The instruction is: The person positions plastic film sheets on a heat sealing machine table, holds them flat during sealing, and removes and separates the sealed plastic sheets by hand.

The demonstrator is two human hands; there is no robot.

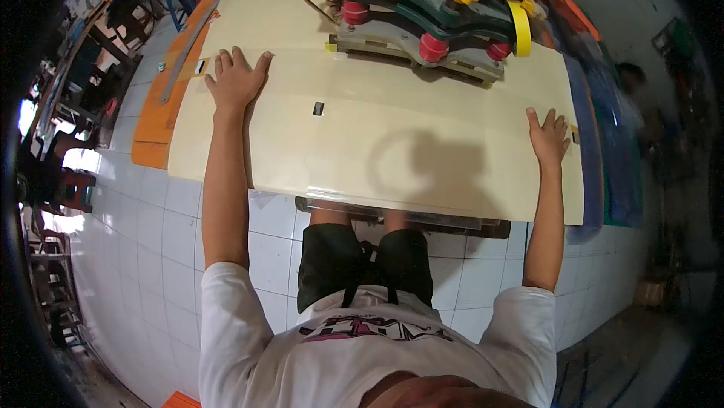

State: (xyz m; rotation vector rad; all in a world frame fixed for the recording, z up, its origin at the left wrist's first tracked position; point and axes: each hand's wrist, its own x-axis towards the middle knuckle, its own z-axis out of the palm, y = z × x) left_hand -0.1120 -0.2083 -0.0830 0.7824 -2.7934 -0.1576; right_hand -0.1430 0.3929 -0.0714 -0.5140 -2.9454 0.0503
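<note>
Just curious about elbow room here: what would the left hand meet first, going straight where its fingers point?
Past the cream sheet under it, the left hand would probably meet the orange board first, then perhaps the metal ruler; the wide, bent view makes the exact line uncertain.

No legible txt, incl. shirt print [369, 327]

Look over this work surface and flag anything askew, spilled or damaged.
No spill or clear damage shows. The cream sheet lies flat under the right hand. Slightly untidy: blue plastic sticks out past its right edge, and a metal ruler lies slanted on the orange board at left.
</note>
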